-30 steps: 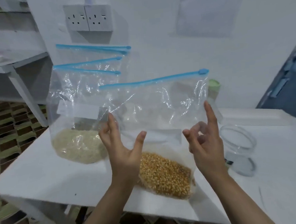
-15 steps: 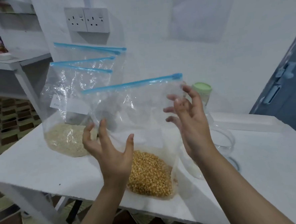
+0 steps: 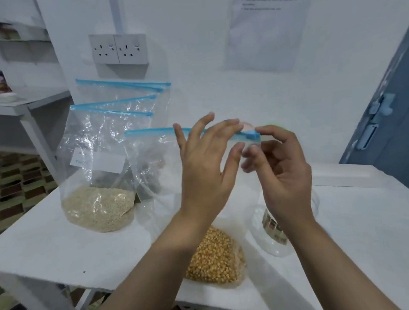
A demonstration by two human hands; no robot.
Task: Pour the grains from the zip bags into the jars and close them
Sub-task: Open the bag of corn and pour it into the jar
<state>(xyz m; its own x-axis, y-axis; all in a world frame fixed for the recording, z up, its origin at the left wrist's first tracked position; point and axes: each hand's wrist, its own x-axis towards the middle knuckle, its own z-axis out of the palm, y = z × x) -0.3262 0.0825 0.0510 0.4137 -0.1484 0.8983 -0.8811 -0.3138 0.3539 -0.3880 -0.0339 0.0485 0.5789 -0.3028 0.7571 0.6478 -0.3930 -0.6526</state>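
A clear zip bag of yellow corn kernels (image 3: 214, 257) stands on the white table (image 3: 48, 245), its blue zip strip level with my hands. My right hand (image 3: 281, 171) pinches the blue slider (image 3: 253, 135) at the strip's right end between thumb and forefinger. My left hand (image 3: 206, 159) is raised in front of the bag's top, fingers spread and straight, fingertips near the strip beside the slider. A clear labelled jar (image 3: 273, 232) stands to the right, partly hidden behind my right wrist. A bag of pale rice-like grain (image 3: 98, 204) stands to the left.
Two more blue-zipped bags (image 3: 123, 92) lean against the wall behind the rice bag. A double wall socket (image 3: 119, 49) is above them. A white shelf (image 3: 16, 104) stands at the left and a blue door (image 3: 400, 123) at the right. The table's front edge is near my forearms.
Both hands have risen from the bag's middle to its zip strip. My right hand has taken hold of the slider. The view has shifted, so the bags sit further right.
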